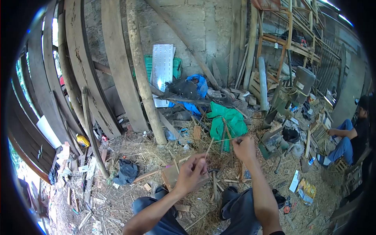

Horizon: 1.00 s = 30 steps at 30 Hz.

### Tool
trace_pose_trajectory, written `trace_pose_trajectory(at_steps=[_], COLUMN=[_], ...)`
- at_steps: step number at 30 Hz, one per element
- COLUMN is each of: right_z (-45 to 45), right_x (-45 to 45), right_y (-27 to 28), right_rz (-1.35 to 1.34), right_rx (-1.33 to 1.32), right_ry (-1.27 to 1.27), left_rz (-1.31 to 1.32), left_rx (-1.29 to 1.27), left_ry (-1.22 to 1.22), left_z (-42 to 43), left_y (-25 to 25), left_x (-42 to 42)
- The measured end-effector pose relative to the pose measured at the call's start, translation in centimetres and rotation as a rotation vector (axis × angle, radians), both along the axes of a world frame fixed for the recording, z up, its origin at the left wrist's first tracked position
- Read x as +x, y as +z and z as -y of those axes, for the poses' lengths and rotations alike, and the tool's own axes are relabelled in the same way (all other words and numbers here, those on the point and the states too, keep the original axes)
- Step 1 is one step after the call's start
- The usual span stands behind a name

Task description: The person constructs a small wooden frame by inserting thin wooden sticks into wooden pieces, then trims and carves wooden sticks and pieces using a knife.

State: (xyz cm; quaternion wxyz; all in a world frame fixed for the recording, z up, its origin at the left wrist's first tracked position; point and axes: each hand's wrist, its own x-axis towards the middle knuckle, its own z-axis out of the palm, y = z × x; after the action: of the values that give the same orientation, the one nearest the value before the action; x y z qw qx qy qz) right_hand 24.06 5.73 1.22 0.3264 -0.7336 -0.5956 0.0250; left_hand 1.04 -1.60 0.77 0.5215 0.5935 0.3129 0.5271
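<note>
My left hand point(190, 172) is closed, with a thin pale stick point(210, 147) pinched between thumb and fingers and slanting upward. To its right and a little higher, my right hand point(243, 148) is closed on a thin strip point(224, 140) that runs left toward the upper end of the stick. Whether the strip touches the stick or is joined to it, I cannot tell. A wooden block point(169, 178) lies on the ground beneath my left hand, partly covered by it. Both hands are in front of my bent knees.
Wood scraps and shavings litter the ground. Ahead are a green plastic bag point(229, 123) and a leaning post point(145, 86). A machine point(288, 92) stands to the right, near a seated person point(354, 137). A black bag point(126, 171) and yellow bottle point(82, 141) lie left.
</note>
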Motion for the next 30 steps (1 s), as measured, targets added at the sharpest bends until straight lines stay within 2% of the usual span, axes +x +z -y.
trace_pose_trajectory(at_steps=[2,3,4,5,6,8,11,12,14,17,18,20,24,26,28,29,30], right_z=[1.4,1.8,2.1,2.3,2.3,2.4,1.8,2.2,3.3,3.3,3.3,2.8,2.3,2.2,1.8,1.7,1.8], right_x=[-2.9,-4.0,-4.9,-5.6,-6.0,-6.3,-5.7,-5.6,-5.3,-4.6,-4.5,-4.6,-4.3,-3.8,-2.8,-2.5,-2.4], right_y=[0.7,0.5,0.3,0.1,0.1,-0.1,-1.7,-0.7,2.1,2.2,2.0,1.3,0.9,1.7,1.7,1.6,1.5], right_rz=[-0.333,-0.336,-0.425,-0.513,-0.513,-0.629,-0.762,-0.762,-0.770,-0.903,-0.909,-0.683,-0.742,-0.994,-1.079,-1.167,-1.170], right_rx=[-0.181,-0.190,-0.227,-0.259,-0.259,-0.250,-0.229,-0.229,-0.401,-0.419,-0.415,-0.135,-0.240,-0.293,-0.280,-0.269,-0.267], right_ry=[0.208,0.221,0.370,0.519,0.532,0.739,0.867,0.863,0.690,0.635,0.628,0.751,0.722,0.626,0.610,0.599,0.590], left_rz=[0.064,0.124,0.122,0.160,0.199,0.197,0.310,0.351,0.389,0.390,0.378,0.361,0.333,0.332,0.275,0.087,0.086], left_rx=[-0.102,-0.199,-0.203,-0.177,-0.147,-0.097,-0.141,-0.196,-0.256,-0.240,-0.248,-0.256,-0.238,-0.205,-0.159,-0.103,-0.107], left_ry=[0.082,0.155,0.170,0.203,0.235,0.267,0.313,0.289,0.259,0.269,0.276,0.279,0.210,0.162,0.195,0.145,0.137], left_z=[-1.3,-2.0,-2.8,-3.7,-4.4,-5.1,-5.4,-5.1,-4.7,-4.5,-4.3,-4.0,-3.4,-3.5,-3.7,-4.0,-3.8], left_y=[-0.4,-0.5,-1.0,-1.4,-1.5,-1.9,-1.5,-1.3,-1.0,-0.8,-0.6,-0.2,0.4,0.8,1.2,0.7,1.0], left_x=[0.0,-0.2,-0.5,-1.0,-1.3,-2.0,-2.6,-3.0,-3.6,-4.4,-4.5,-4.3,-3.7,-4.0,-4.9,-5.6,-5.3])
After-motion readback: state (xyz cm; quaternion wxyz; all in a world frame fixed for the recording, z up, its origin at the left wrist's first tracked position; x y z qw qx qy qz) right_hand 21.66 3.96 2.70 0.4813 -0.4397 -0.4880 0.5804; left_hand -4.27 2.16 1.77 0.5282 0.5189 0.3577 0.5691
